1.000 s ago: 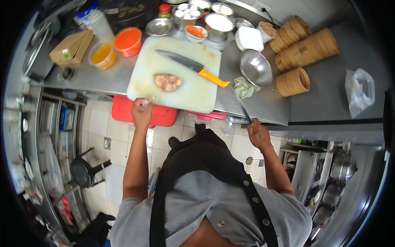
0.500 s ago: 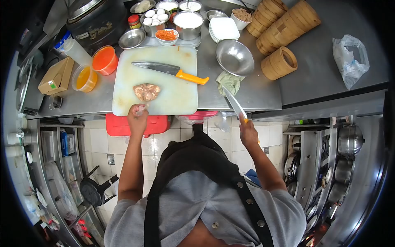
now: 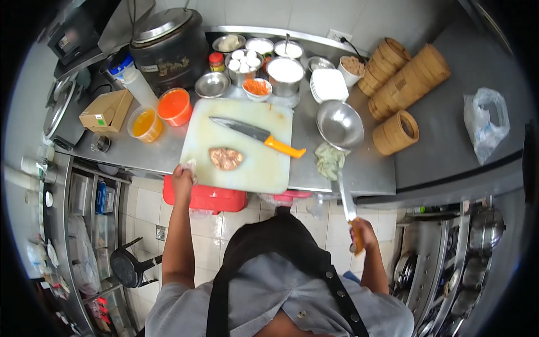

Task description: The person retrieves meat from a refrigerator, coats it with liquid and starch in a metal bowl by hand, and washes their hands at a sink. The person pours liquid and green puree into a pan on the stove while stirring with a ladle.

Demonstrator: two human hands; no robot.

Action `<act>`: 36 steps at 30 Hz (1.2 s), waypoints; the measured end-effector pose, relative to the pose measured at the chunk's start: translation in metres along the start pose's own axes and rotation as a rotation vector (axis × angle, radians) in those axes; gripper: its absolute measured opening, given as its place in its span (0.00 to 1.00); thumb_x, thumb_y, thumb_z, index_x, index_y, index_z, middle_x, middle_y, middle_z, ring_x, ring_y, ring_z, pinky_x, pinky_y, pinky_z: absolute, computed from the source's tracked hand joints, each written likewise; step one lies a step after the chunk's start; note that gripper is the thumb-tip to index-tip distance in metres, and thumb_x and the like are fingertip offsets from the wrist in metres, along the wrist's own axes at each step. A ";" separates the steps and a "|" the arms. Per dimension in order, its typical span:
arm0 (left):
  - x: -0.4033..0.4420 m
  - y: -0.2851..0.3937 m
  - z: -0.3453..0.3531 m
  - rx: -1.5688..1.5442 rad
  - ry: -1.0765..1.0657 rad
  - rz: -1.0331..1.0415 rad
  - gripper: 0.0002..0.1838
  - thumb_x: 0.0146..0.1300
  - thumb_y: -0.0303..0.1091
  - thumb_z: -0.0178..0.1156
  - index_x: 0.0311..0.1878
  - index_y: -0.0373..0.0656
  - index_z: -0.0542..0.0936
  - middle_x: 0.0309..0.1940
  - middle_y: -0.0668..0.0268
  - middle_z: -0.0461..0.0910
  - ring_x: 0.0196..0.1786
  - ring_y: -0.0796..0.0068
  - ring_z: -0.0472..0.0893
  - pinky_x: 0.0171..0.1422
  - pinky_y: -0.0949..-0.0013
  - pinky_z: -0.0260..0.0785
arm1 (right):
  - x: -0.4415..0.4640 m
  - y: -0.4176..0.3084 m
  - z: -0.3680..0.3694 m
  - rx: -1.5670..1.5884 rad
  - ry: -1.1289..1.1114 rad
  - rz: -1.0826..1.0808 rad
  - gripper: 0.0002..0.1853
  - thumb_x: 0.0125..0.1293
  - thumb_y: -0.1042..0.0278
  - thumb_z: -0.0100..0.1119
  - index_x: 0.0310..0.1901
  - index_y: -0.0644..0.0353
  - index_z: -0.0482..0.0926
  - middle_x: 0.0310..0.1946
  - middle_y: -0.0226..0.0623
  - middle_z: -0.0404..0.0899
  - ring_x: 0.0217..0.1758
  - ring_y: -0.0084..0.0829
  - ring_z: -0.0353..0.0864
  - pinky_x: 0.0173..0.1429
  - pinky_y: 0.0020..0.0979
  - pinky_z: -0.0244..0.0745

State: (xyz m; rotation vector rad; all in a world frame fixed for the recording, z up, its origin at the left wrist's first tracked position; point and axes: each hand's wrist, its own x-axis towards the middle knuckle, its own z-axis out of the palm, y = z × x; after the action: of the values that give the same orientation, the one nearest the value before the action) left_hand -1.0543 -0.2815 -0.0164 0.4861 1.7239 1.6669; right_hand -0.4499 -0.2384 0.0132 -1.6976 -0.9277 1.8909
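- While the right hand (image 3: 366,235) grips a knife (image 3: 348,203) beside the cloth (image 3: 328,159),
- the left hand (image 3: 181,180), pinching something pale (image 3: 191,165), has drifted from the meat (image 3: 225,158);
- handling it seems paused.

Back wall (image 3: 247,17): pale, with thin lines between the tiles; a white plug socket (image 3: 334,34) is on it, with a black cord (image 3: 358,50).
Floor (image 3: 210,227): big cream squares; a small square drain (image 3: 160,232) sits in it.
Counter (image 3: 379,178): long, gray and metal; it runs along the wall.
Left shelves (image 3: 62,196): metal; packed with tubs and bags.
Right shelves (image 3: 421,247): metal too; shiny pots (image 3: 486,229) sit there.
Black stool (image 3: 126,268): near the left shelves.
Light: white and bright.
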 end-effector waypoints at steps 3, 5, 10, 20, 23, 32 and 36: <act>-0.009 -0.003 -0.019 -0.063 0.133 -0.077 0.07 0.56 0.25 0.46 0.33 0.40 0.75 0.17 0.71 0.68 0.16 0.81 0.65 0.19 0.74 0.60 | -0.002 -0.063 -0.023 -0.409 0.093 -0.292 0.13 0.53 0.67 0.57 0.40 0.61 0.75 0.21 0.30 0.73 0.18 0.20 0.70 0.20 0.23 0.68; -0.017 0.008 -0.019 -0.093 0.163 -0.091 0.08 0.56 0.25 0.46 0.34 0.39 0.75 0.16 0.71 0.67 0.16 0.81 0.65 0.19 0.73 0.61 | 0.007 -0.164 0.001 -0.834 0.196 -0.410 0.16 0.53 0.66 0.58 0.44 0.60 0.74 0.25 0.35 0.75 0.27 0.30 0.75 0.31 0.32 0.71; -0.017 0.014 -0.004 -0.059 0.241 0.008 0.08 0.58 0.25 0.46 0.33 0.38 0.76 0.15 0.71 0.67 0.15 0.80 0.65 0.20 0.73 0.64 | 0.080 -0.400 0.083 -1.516 0.451 -1.115 0.20 0.56 0.61 0.63 0.50 0.57 0.74 0.37 0.49 0.79 0.43 0.48 0.79 0.45 0.43 0.73; -0.116 -0.014 0.019 -0.023 0.634 -0.058 0.07 0.63 0.32 0.49 0.31 0.41 0.73 0.15 0.72 0.66 0.15 0.81 0.68 0.19 0.74 0.66 | 0.272 -0.677 0.269 -2.111 0.738 -1.242 0.07 0.57 0.68 0.57 0.36 0.56 0.83 0.37 0.39 0.84 0.42 0.39 0.84 0.42 0.37 0.77; -0.148 -0.018 0.025 -0.037 0.808 -0.155 0.06 0.63 0.33 0.50 0.34 0.42 0.72 0.14 0.72 0.66 0.12 0.81 0.66 0.16 0.74 0.66 | 0.304 -0.696 0.303 -2.151 0.715 -1.238 0.07 0.53 0.69 0.63 0.35 0.57 0.84 0.37 0.39 0.84 0.41 0.38 0.84 0.41 0.34 0.78; -0.145 0.015 0.066 -0.001 0.782 -0.076 0.03 0.63 0.30 0.54 0.35 0.41 0.73 0.16 0.72 0.68 0.14 0.85 0.64 0.17 0.80 0.56 | 0.373 -0.681 0.359 -1.896 0.843 -1.675 0.10 0.60 0.68 0.57 0.42 0.57 0.82 0.41 0.40 0.82 0.50 0.38 0.78 0.50 0.37 0.72; -0.095 0.045 0.115 -0.140 0.560 -0.116 0.02 0.62 0.29 0.58 0.35 0.42 0.76 0.25 0.70 0.75 0.22 0.83 0.71 0.26 0.78 0.65 | 0.307 -0.583 0.365 -1.281 0.190 -1.665 0.15 0.59 0.61 0.60 0.44 0.61 0.79 0.38 0.44 0.81 0.44 0.42 0.79 0.48 0.38 0.74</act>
State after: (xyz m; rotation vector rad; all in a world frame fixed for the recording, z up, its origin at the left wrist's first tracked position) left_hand -0.9165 -0.2588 0.0534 -0.1656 1.9491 1.9388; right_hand -0.9225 0.3057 0.2310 -0.6449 -2.4944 -0.0985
